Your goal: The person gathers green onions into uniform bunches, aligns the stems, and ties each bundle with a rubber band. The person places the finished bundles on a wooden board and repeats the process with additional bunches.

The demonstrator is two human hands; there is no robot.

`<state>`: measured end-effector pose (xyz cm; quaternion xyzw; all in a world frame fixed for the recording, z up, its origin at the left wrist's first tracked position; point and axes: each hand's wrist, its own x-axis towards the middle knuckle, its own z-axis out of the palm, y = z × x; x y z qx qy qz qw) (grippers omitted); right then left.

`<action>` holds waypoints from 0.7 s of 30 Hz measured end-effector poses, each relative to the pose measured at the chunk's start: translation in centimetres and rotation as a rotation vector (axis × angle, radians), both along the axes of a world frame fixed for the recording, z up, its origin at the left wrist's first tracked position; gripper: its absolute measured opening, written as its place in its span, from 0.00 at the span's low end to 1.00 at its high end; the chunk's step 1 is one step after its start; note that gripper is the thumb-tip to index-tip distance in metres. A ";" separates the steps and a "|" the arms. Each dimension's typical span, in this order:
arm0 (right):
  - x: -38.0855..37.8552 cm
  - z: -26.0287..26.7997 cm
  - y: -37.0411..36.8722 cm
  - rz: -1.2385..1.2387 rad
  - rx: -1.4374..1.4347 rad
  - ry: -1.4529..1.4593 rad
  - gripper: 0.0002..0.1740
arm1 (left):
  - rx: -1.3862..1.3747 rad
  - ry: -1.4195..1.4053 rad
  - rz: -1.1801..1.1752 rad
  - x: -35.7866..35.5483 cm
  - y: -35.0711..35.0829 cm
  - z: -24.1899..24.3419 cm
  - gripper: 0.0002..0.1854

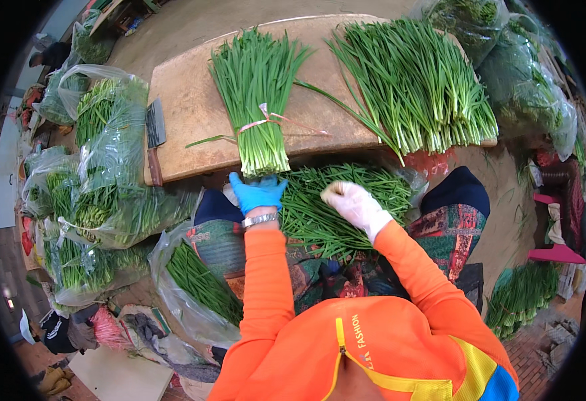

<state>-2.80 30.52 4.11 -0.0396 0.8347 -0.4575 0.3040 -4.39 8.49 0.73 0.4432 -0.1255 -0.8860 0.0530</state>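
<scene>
A bundle of garlic chives (260,100) lies on the wooden board, bound low down with a pink tie (258,123) whose loose end trails right. Against its pale cut ends is my left hand (258,194), in a blue glove, with thumb and fingers spread. My right hand (354,203), in a whitish glove, hovers with curled fingers over loose chives (318,215) heaped in my lap. Nothing shows in it, though its fingertips are partly hidden. A larger pile of chives (413,85) covers the right of the board, white ends towards me.
On the left edge of the wooden board (187,120) rests a cleaver (155,140). Clear plastic bags of chives (112,175) crowd the left side, with an open bag (192,280) by my left leg. More bags (523,85) stand at right, above a pink stool (556,254).
</scene>
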 end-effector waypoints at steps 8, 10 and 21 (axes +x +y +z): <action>-4.0 -1.0 -5.8 -0.152 -0.316 0.055 0.24 | -1.828 -0.180 -0.541 -3.6 -0.8 6.6 0.60; -4.1 -1.6 -6.4 -0.190 -0.312 0.075 0.25 | -2.143 -0.385 -0.880 -5.3 0.7 7.2 0.67; -3.2 -3.8 -9.2 -0.254 -0.101 0.410 0.14 | -1.870 -0.072 -1.054 -7.1 -2.6 2.8 0.73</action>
